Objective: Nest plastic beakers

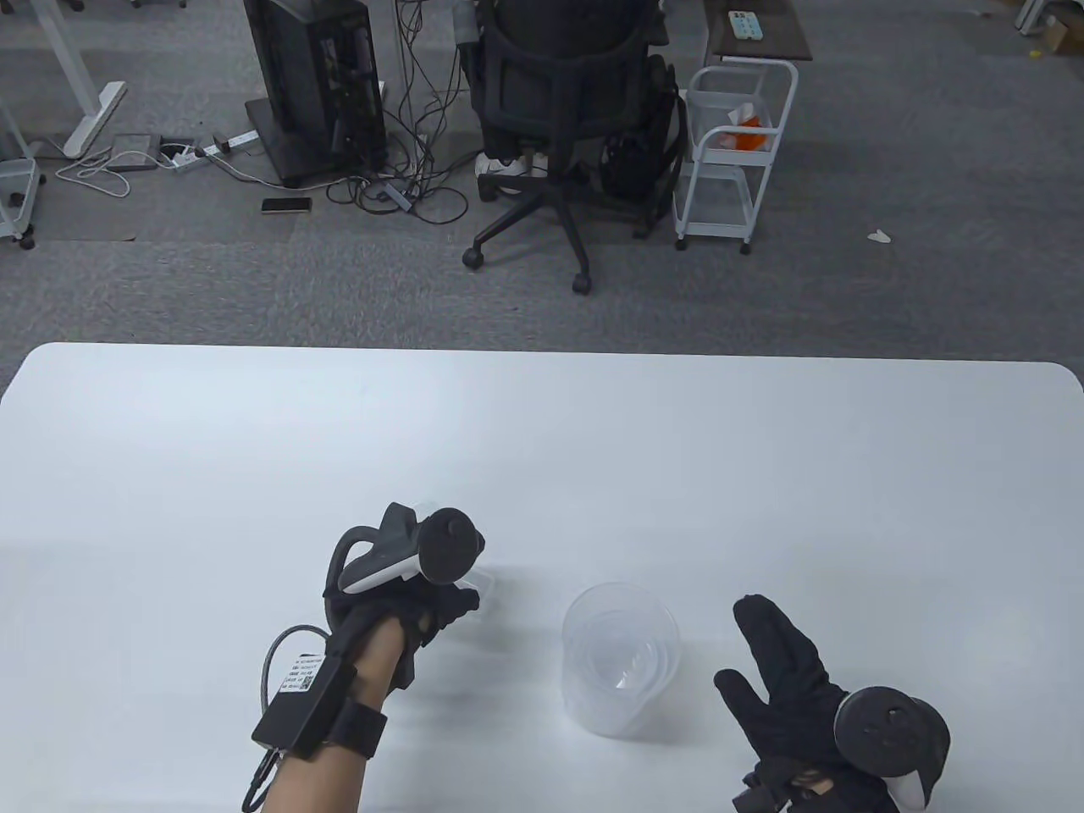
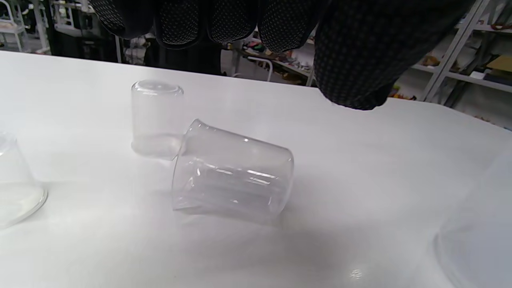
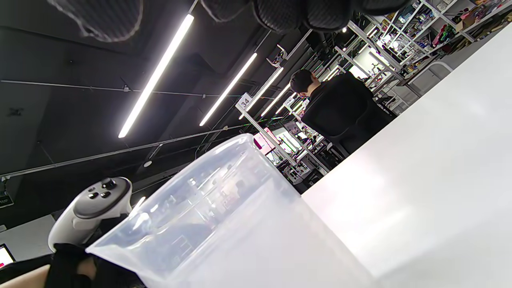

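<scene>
Neither grip holds anything. On the lower right of the table view the right hand point(image 1: 775, 690) lies spread wide, fingers fanned and apart from the stack beside it. The left hand point(image 1: 402, 614), lower left of centre, hovers above the desk point(image 1: 542, 474) with its fingers point(image 2: 188, 24) hanging loose along the top edge of the left wrist view, clear of the plastic below; they look relaxed and parted, gripping nothing.

Between the two hands stands the nested stack point(image 1: 621, 656), an upright clear beaker with smaller ones seated inside it, their rims showing as rings. Under the left hand, in the middle of the left wrist view, a tipped beaker point(image 2: 232, 174) lies on its side with its flared mouth toward the left of the frame. Just behind it, touching or nearly so, an upturned beaker point(image 2: 156, 118) stands mouth down. Part of another clear vessel point(image 2: 18, 184) shows at the left edge.

These look like thin, light, fairly stiff plastic with slick walls, so a hard pinch may flex one or shoot it sideways, and the tipped one is likely to roll. A sensible hold is across the tipped beaker's body near its closed end, thumb opposite fingers, so it can be righted and lowered base first into the stack.
</scene>
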A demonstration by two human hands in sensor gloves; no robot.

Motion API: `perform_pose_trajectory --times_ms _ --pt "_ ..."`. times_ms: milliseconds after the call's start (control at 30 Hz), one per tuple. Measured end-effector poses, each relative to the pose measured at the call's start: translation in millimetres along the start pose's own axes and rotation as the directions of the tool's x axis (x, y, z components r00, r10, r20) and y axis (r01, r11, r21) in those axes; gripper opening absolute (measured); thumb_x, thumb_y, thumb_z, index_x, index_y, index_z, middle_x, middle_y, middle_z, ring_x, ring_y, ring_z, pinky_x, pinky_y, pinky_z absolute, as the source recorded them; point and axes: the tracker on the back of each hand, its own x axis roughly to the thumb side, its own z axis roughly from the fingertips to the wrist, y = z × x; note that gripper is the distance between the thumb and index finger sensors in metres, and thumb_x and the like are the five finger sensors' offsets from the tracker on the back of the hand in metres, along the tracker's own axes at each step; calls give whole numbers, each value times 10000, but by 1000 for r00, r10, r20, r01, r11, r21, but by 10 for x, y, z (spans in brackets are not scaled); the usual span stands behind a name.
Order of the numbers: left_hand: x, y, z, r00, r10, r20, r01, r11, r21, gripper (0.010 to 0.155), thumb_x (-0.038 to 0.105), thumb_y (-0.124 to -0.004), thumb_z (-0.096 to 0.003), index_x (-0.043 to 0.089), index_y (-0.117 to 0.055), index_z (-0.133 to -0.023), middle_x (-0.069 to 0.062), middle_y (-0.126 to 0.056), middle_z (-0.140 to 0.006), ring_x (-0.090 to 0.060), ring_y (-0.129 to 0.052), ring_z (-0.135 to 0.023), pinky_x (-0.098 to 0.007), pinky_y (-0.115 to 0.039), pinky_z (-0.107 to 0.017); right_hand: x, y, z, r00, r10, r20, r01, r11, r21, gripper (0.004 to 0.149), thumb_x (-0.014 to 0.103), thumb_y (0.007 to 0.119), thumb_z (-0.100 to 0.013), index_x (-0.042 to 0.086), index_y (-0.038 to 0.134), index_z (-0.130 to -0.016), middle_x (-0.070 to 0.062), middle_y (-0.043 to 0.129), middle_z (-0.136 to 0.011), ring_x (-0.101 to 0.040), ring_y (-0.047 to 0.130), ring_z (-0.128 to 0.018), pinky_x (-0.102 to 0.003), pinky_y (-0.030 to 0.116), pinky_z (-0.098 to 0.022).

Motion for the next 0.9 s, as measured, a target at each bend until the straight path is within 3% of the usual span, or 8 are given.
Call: perform_pose_trajectory --times_ms 267,433,700,900 --pt "-103 -339 -219 999 -8 -39 5 997 -75 737 410 -846 -417 219 -501 -1040 -133 -406 -1113 -482 -555 -1010 -572 -595 -677 -7 17 -6 1000 9 -6 -9 1000 10 750 546 720 -482 103 459 -1028 -218 492 -1115 -508 540 -969 -621 519 -661" --pt "-116 -440 -292 997 -49 -63 42 994 -105 743 401 -849 -417 234 -482 -1042 -125 -388 -1118 -493 -560 -1004 -562 -612 -664 -10 24 -8 1000 11 -6 -11 1000 10 749 546 720 -483 103 460 -1028 -218 495 -1115 -507 541 -969 -620 520 -662" --pt "-60 -533 -396 994 -75 -76 70 995 -74 773 433 -838 -415 204 -453 -1046 -171 -482 -1072 -514 -613 -972 -570 -647 -644 -17 31 -8 1000 27 -15 -27 1000 17 744 544 717 -483 103 465 -1027 -216 501 -1114 -505 541 -970 -620 519 -662" --pt "-24 -558 -426 995 -80 -64 78 996 -35 794 418 -877 -393 195 -472 -1039 -160 -558 -1064 -466 -748 -928 -507 -752 -590 -23 27 -8 999 29 -17 -28 1000 12 743 542 717 -482 103 468 -1026 -218 504 -1112 -506 542 -969 -620 520 -662"
